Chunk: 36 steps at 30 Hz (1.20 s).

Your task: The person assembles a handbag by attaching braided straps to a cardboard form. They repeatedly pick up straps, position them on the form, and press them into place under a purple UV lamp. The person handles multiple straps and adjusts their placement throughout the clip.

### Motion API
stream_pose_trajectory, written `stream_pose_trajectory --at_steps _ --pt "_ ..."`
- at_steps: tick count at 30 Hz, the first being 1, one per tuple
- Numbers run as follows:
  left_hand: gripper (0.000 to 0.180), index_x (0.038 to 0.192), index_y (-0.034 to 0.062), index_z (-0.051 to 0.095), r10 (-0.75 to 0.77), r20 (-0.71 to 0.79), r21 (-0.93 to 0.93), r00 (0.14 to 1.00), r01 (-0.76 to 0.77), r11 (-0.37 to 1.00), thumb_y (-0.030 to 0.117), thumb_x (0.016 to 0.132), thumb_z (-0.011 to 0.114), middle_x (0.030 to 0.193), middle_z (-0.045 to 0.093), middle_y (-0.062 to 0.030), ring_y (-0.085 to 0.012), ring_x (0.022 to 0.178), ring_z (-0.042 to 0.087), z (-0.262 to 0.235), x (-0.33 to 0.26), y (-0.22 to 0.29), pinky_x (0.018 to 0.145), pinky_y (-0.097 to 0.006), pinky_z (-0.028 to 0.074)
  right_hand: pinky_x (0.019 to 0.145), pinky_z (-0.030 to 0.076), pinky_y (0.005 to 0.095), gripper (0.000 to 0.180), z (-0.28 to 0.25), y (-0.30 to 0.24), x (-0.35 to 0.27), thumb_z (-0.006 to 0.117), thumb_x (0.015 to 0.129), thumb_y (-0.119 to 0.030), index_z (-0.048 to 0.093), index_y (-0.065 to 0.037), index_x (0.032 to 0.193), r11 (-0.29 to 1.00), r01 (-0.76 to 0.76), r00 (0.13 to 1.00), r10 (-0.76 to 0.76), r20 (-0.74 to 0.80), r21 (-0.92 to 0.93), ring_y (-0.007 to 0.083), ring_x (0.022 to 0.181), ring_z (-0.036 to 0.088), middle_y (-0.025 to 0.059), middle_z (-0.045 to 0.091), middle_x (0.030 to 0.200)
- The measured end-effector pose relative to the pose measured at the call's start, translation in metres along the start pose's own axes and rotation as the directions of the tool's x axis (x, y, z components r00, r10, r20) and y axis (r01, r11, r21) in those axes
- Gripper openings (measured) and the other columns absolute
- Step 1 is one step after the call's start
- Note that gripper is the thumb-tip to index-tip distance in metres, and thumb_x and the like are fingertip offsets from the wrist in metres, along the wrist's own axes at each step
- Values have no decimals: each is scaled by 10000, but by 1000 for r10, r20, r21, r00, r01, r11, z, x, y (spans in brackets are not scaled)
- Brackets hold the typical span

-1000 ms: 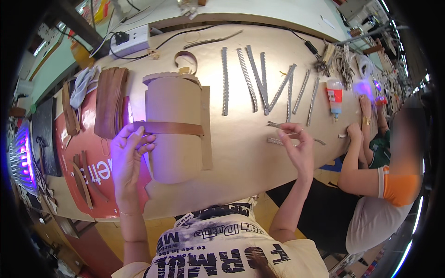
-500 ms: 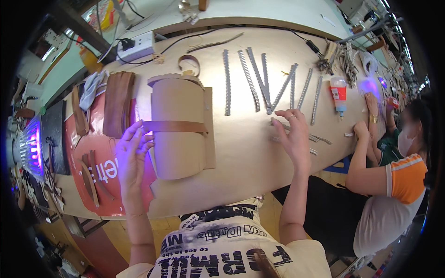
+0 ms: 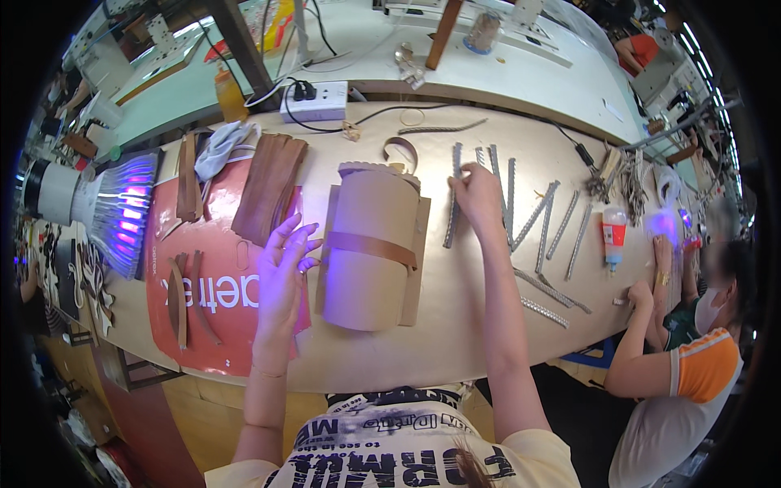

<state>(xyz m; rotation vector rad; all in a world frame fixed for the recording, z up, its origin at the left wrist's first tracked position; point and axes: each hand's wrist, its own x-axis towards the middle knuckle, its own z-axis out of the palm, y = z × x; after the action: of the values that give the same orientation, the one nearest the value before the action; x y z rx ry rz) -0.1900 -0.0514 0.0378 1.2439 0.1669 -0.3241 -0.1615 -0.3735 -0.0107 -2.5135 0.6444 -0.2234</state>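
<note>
My left hand (image 3: 286,264) is beside the left edge of a tan cardboard cylinder (image 3: 366,289), its fingers bent but apart and holding nothing. A flat brown leather strap (image 3: 370,246) lies across the cylinder, which rests on a cardboard piece (image 3: 419,244). My right hand (image 3: 478,199) is at the row of grey braided strips, fingers bent and closed at the leftmost ones. One braided strip (image 3: 451,224) shows just left of its fingertips; another is partly hidden under the hand. More braided strips (image 3: 533,215) lie to the right.
Brown leather strips (image 3: 268,183) and a red sheet (image 3: 215,350) lie at left, near a finned lamp (image 3: 122,215). A white power strip (image 3: 321,102) and a curled strap (image 3: 407,148) are farther back. A squeeze bottle (image 3: 613,232) stands right, near a seated co-worker (image 3: 691,382).
My left hand has come away from the strap's end. My right hand has moved forward and left to the leftmost braided strips. The view has shifted, so the table sits farther right.
</note>
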Motion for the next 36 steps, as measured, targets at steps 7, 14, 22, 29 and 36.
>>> stream_pose_trajectory --at_steps 7,14,22,29,36 --pt "310 1257 30 544 173 -18 150 985 -169 974 150 972 563 1186 617 -67 -121 1024 600 2 -2 14 833 -244 472 658 528 466 129 -5 -8 -11 584 760 -101 628 19 742 922 171 979 -199 -46 -346 389 694 667 184 667 744" --pt "275 1214 12 575 189 100 128 977 -201 971 135 968 577 1137 634 -75 -133 1002 615 7 -10 35 878 -268 492 708 537 337 382 -49 -44 -15 612 782 -114 687 38 1124 988 -66 975 34 218 140 201 690 687 180 715 854" --pt "513 1398 -12 359 160 321 -184 933 -105 977 101 957 597 1220 602 -185 -203 1113 610 38 -17 50 925 -305 509 728 561 280 305 -120 -104 -71 614 789 53 676 88 1086 581 -179 704 -489 516 794 156 797 656 74 642 902" --pt "527 1384 -65 343 197 209 -168 958 -163 972 95 953 603 1090 683 -164 -156 973 667 36 -12 57 839 -270 554 730 550 272 303 -111 -131 -75 633 805 19 677 72 1100 686 -139 607 -511 609 714 160 792 664 72 641 907" --pt "536 1409 -53 323 245 69 -290 967 -215 932 100 964 581 1108 667 -211 -227 995 677 20 -9 54 911 -381 556 740 535 258 309 -94 -154 -67 669 862 -55 655 72 1143 738 -99 568 -508 647 667 132 800 664 67 657 907"
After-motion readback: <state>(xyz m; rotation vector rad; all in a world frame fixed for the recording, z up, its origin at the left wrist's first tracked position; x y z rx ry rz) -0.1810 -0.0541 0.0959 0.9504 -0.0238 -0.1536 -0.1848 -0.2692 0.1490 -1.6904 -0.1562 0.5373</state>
